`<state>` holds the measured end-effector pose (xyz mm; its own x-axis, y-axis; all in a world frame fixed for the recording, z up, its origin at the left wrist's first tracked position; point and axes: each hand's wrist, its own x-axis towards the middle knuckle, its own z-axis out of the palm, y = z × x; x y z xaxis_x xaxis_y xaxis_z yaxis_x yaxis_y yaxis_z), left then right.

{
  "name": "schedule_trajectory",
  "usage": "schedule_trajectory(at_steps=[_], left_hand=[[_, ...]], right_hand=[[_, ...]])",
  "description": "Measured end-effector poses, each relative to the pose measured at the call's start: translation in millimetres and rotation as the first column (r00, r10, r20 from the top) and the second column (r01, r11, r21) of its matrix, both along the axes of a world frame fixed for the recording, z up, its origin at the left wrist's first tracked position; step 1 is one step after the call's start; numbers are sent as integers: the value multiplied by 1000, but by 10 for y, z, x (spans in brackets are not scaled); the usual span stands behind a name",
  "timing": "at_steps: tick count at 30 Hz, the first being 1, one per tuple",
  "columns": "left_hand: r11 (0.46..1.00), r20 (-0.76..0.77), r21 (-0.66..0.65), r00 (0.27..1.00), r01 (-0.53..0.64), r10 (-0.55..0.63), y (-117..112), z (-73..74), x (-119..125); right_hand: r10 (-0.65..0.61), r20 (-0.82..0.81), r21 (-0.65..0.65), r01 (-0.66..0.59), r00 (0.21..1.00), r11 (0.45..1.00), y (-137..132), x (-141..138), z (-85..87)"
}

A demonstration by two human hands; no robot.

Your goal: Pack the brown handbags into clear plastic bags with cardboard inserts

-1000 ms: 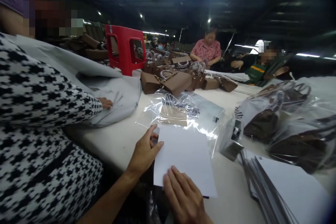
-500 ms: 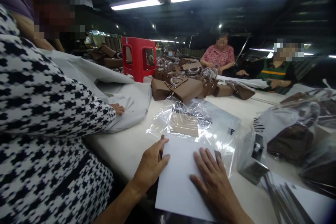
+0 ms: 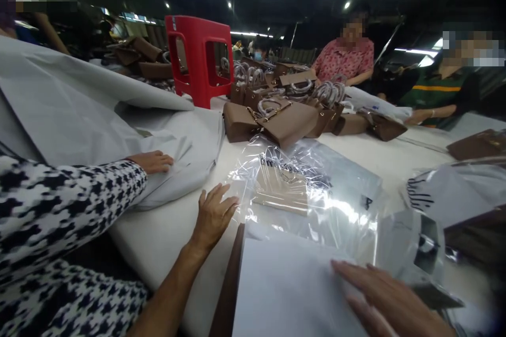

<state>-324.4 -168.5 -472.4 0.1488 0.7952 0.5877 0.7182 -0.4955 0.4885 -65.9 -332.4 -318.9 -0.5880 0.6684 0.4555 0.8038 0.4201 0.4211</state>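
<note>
L hand [image 3: 213, 213] is empty, fingers spread, nr the clear plastic bag [image 3: 348, 205]; R hand [image 3: 389, 292], blurred, has fingers extended over the right side of the white sheet [image 3: 288, 284], atop a brown piece [image 3: 228, 284] on the counter [image 3: 158, 239]. W/ L edge unheld, sheet could prob. skew.

A workshop came up on my feed, and a handbag one at that! Brown handbags [image 3: 290, 121] lay heaped along a broad white table [image 3: 156, 237], handles [image 3: 330, 92] wrapped in something pale and shiny, with clear printed plastic [image 3: 343, 174] spread right in front. Around it I had a worker in a pink patterned shirt [image 3: 346, 60], another in a yellow-striped green top [image 3: 438, 89], a houndstooth sleeve [image 3: 79, 189] on the left! More bags [image 3: 146, 55] sat piled beyond a red stool [image 3: 197, 58], and light strips [image 3: 415, 51] glowed deep in a dark hall.
</note>
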Motion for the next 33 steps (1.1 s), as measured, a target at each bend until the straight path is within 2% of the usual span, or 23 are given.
schedule_trajectory(at_steps=[2, 4, 8, 10, 12, 15, 18, 20, 22, 24, 26, 27, 29, 30, 32, 33], left_hand=[[998, 42, 53, 999, 24, -26, 64, 63, 65], [993, 78, 92, 994, 67, -74, 105, 176, 122], [979, 121, 135, 978, 156, -172, 146, 440, 237], [970, 131, 128, 966, 208, -224, 151, 534, 278], [959, 135, 130, 954, 252, -269, 145, 568, 281], [949, 118, 144, 948, 280, -297, 104, 495, 210], [960, 98, 109, 959, 256, -267, 11, 346, 117], [975, 125, 53, 967, 217, -222, -68, 276, 86], [979, 201, -11, 960, 203, -197, -141, 260, 86], [975, 298, -55, 935, 217, -192, -197, 288, 101], [968, 382, -97, 906, 234, -180, -244, 338, 112], [963, 412, -121, 895, 240, -171, -270, 365, 109], [956, 438, -150, 884, 251, -163, -341, 430, 80], [966, 433, -134, 890, 221, -143, -390, 473, 53], [993, 426, -52, 902, 108, -76, -518, 594, -15], [994, 432, -35, 899, 100, -75, -594, 675, -44]], right_hand=[[-154, -177, -81, 142, 972, 987, 185, 27, 111], [-281, -183, -154, 255, 942, 955, 439, -18, 131], [-302, -3, -280, 289, 953, 916, 1014, -320, -77], [-343, 94, -248, 355, 935, 901, 1239, -452, -202], [-446, 193, -175, 478, 874, 861, 1362, -472, -262], [-583, 256, -92, 619, 771, 780, 1314, -249, -217], [-672, 215, -75, 698, 709, 712, 1059, 145, -163], [-713, 138, -102, 726, 688, 680, 860, 389, -204], [-718, -29, -180, 703, 695, 688, 695, 559, -300], [-694, -268, -270, 640, 668, 720, 586, 633, -400], [-674, -479, -325, 600, 562, 731, 535, 616, -453], [-675, -547, -346, 601, 494, 720, 525, 584, -455], [-688, -618, -373, 628, 381, 683, 528, 494, -414], [-693, -633, -379, 642, 346, 667, 536, 447, -379], [-694, -638, -364, 664, 334, 653, 560, 365, -302], [-694, -627, -339, 678, 354, 652, 573, 331, -268]])
